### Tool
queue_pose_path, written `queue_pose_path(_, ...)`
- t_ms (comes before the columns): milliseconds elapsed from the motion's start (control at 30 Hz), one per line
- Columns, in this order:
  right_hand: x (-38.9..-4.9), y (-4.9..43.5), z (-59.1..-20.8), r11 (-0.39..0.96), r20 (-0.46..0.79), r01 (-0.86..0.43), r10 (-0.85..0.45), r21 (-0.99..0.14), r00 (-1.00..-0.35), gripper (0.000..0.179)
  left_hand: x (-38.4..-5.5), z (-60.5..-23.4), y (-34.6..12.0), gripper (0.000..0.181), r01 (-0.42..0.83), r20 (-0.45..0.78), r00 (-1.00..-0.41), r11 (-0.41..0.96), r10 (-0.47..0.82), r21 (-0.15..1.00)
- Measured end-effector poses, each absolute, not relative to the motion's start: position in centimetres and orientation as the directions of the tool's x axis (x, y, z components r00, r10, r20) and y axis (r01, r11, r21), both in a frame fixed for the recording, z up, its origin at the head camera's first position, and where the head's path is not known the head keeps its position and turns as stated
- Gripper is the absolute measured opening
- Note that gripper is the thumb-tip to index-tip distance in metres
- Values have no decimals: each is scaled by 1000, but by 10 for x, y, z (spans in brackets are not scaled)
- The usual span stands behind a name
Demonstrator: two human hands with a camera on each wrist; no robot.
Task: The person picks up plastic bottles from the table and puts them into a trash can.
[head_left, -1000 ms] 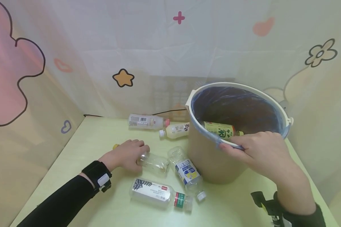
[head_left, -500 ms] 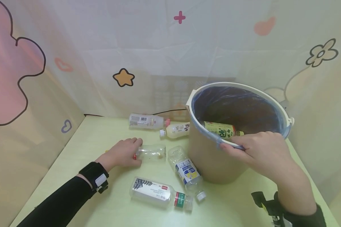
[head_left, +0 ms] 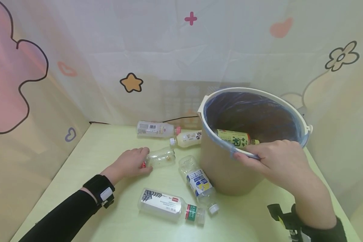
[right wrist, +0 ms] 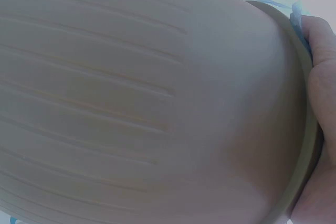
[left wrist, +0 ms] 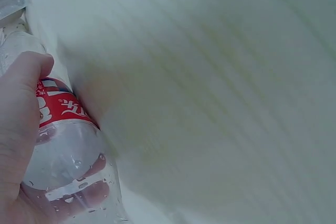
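My left hand [head_left: 128,163] grips a clear plastic bottle [head_left: 163,157] with a red label, lying over the table. In the left wrist view the thumb presses near the red label [left wrist: 60,103], and fingers show through the clear plastic behind it. Droplets cling to the bottle. At the right, my right hand [head_left: 279,161] holds the near rim of a beige trash bin [head_left: 227,174], thumb outside and fingers over the rim. The bin has a blue liner [head_left: 248,101]. Inside it a bottle with a yellow-green label [head_left: 234,137] is visible; the bin's bottom is hidden.
A bottle with a blue and white label [head_left: 198,183] lies against the bin. Nearer lies a bottle with a white label [head_left: 163,203]. Behind are a pink-capped bottle [head_left: 155,129] and a white-capped milk tea bottle [head_left: 187,138], partly behind the bin. A patterned curtain [head_left: 157,43] encloses the table.
The left hand shifts slightly left, and the red-labelled bottle turns, its base swinging toward the back of the table. The right hand and the bin stay in place.
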State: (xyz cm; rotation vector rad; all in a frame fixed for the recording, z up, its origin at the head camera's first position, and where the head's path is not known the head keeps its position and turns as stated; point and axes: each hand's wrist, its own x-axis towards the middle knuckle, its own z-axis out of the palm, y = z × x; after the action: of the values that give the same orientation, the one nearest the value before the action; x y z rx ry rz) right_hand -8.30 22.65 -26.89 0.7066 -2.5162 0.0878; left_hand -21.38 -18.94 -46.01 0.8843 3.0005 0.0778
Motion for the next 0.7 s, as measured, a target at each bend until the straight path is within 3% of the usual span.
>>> queue_pose_path(400, -84, 227, -268, 854, 506, -512, -483, 92, -715, 43, -213, -444, -193, 54, 577, 101, -814, 817, 572, 21)
queue_pose_path(700, -84, 228, -269, 851, 513, -518, -484, 89, -708, 43, -217, -377, -191, 64, 607, 229, -767, 793, 599, -41)
